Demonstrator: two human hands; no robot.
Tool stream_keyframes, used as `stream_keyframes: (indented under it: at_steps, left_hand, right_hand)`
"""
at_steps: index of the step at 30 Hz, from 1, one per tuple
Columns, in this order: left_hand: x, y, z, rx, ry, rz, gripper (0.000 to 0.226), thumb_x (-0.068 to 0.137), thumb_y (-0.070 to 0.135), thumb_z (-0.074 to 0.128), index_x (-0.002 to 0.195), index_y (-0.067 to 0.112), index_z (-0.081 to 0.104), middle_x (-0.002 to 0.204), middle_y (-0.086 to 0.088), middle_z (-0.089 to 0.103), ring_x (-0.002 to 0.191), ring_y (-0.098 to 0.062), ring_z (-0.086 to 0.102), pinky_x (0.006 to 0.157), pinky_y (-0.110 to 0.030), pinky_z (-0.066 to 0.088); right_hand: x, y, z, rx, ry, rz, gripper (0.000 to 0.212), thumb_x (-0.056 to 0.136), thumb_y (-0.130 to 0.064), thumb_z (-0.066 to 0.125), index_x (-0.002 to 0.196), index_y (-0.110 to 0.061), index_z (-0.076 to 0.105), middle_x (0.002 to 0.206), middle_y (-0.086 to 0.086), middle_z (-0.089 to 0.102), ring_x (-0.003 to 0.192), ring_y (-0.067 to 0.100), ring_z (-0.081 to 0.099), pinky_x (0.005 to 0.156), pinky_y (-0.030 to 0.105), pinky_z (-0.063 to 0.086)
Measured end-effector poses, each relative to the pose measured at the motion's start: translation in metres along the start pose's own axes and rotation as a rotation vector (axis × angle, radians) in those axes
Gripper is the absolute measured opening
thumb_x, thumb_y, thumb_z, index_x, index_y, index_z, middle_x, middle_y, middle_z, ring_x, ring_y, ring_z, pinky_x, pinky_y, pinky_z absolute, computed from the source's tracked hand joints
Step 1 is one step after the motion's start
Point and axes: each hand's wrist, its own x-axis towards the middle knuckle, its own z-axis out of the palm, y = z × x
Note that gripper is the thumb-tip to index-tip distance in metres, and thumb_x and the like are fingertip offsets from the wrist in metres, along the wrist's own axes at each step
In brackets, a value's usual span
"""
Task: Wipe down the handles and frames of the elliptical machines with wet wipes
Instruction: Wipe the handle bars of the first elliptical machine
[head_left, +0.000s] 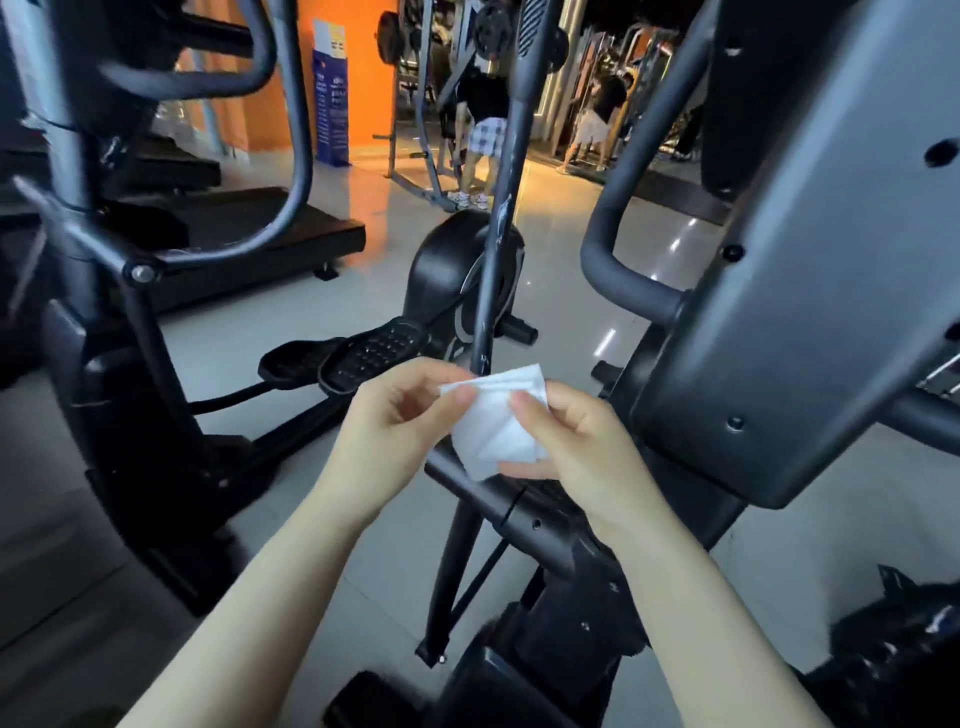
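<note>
1. Your left hand (402, 410) pinched the upper left edge of the white wet wipe (497, 422) between thumb and curled fingers.
2. Your right hand (576, 441) pinched the wipe's right side, thumb on top and fingers curled beneath its lower edge.
3. The folded wipe hung between both hands, in front of the lower end of the slim dark upright handle bar (500, 218) of the elliptical machine; whether it touched the bar could not be told.
4. Below your hands ran the machine's black frame tube (519, 512), and a grey plastic housing (810, 291) stood close on the right.
5. A black foot pedal (371, 353) lay just left of the bar, above the pale tiled floor (249, 332).
6. Further back stood an orange wall (358, 67) and two people (480, 114) by other gym gear.
</note>
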Motion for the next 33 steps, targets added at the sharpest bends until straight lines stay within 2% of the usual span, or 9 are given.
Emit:
stream_keyframes:
  at_steps: [3,7,11,16,19,23,27,30,33]
  left_hand:
    - [0.027,-0.006,-0.007,-0.057,0.018,-0.035,0.006,0.082,0.02,0.075,0.078,0.018,0.071,0.076,-0.002,0.066,0.072,-0.012,0.06,0.068,-0.023,0.05]
    - [0.084,-0.022,-0.025,0.025,-0.04,0.031,0.007,0.076,0.034,0.076,0.072,0.03,0.071,0.069,-0.007,0.06,0.064,-0.009,0.051,0.061,-0.021,0.041]
    - [0.155,-0.034,-0.043,0.008,-0.21,0.111,0.01,0.081,0.029,0.078,0.075,0.027,0.07,0.071,0.003,0.065,0.063,-0.007,0.055,0.059,-0.018,0.044]
    - [0.247,-0.023,-0.048,-0.032,-0.533,0.216,0.022,0.077,0.055,0.059,0.091,0.039,0.068,0.083,0.011,0.067,0.076,-0.006,0.06,0.069,-0.019,0.047]
    - [0.291,-0.002,-0.032,-0.024,-0.478,0.336,0.004,0.091,0.041,0.064,0.095,0.039,0.066,0.093,0.014,0.067,0.089,-0.002,0.061,0.076,-0.009,0.045]
    - [0.333,0.02,-0.008,0.191,-0.233,0.707,0.025,0.098,0.032,0.05,0.12,0.027,0.06,0.121,0.008,0.056,0.118,-0.009,0.05,0.099,-0.013,0.03]
    - [0.382,0.042,0.014,0.495,-0.08,1.01,0.053,0.099,0.037,0.044,0.148,0.018,0.038,0.157,-0.01,0.03,0.146,-0.028,0.024,0.118,-0.044,0.017]
    - [0.417,0.042,0.026,0.697,-0.077,1.095,0.061,0.1,0.041,0.04,0.155,0.021,0.025,0.163,-0.015,0.01,0.151,-0.031,0.007,0.119,-0.054,0.008]
    - [0.441,0.029,0.032,0.786,-0.083,1.16,0.064,0.099,0.045,0.035,0.156,0.021,0.02,0.164,-0.015,-0.002,0.151,-0.03,-0.005,0.118,-0.056,0.007]
  right_hand:
    - [0.016,-0.008,0.004,0.121,-0.033,0.066,0.024,0.101,-0.02,0.051,0.114,-0.012,0.069,0.107,0.012,0.072,0.098,0.022,0.07,0.067,0.033,0.061]
    - [0.058,-0.018,0.017,0.131,0.013,0.071,0.021,0.099,-0.022,0.054,0.112,-0.018,0.071,0.104,0.007,0.073,0.092,0.018,0.072,0.066,0.039,0.062]
    - [0.111,-0.02,0.039,0.136,0.24,0.022,0.022,0.1,-0.022,0.054,0.111,-0.017,0.072,0.105,0.009,0.073,0.096,0.022,0.071,0.068,0.039,0.061]
    - [0.165,-0.044,0.058,0.182,0.572,-0.091,0.02,0.096,-0.028,0.061,0.105,-0.016,0.074,0.101,0.006,0.074,0.095,0.019,0.071,0.068,0.035,0.061]
    - [0.188,-0.072,0.046,0.001,0.914,-0.248,0.017,0.099,-0.025,0.057,0.098,-0.023,0.074,0.097,-0.007,0.075,0.096,0.014,0.069,0.081,0.032,0.058]
    - [0.217,-0.129,0.016,-0.314,1.268,-0.502,0.03,0.103,-0.019,0.046,0.105,-0.044,0.063,0.099,-0.032,0.067,0.1,-0.012,0.058,0.086,0.006,0.042]
    - [0.259,-0.168,-0.028,-0.614,1.487,-0.771,0.038,0.104,-0.006,0.037,0.136,-0.011,0.057,0.13,0.0,0.06,0.108,-0.018,0.048,0.094,0.0,0.033]
    - [0.279,-0.181,-0.071,-0.735,1.577,-0.769,0.05,0.1,-0.021,0.027,0.145,-0.018,0.047,0.136,0.018,0.05,0.107,0.006,0.039,0.106,0.038,0.045]
    - [0.289,-0.176,-0.102,-0.894,1.546,-0.564,0.05,0.101,-0.004,0.03,0.145,-0.022,0.046,0.147,0.013,0.044,0.126,0.03,0.049,0.104,0.034,0.044]
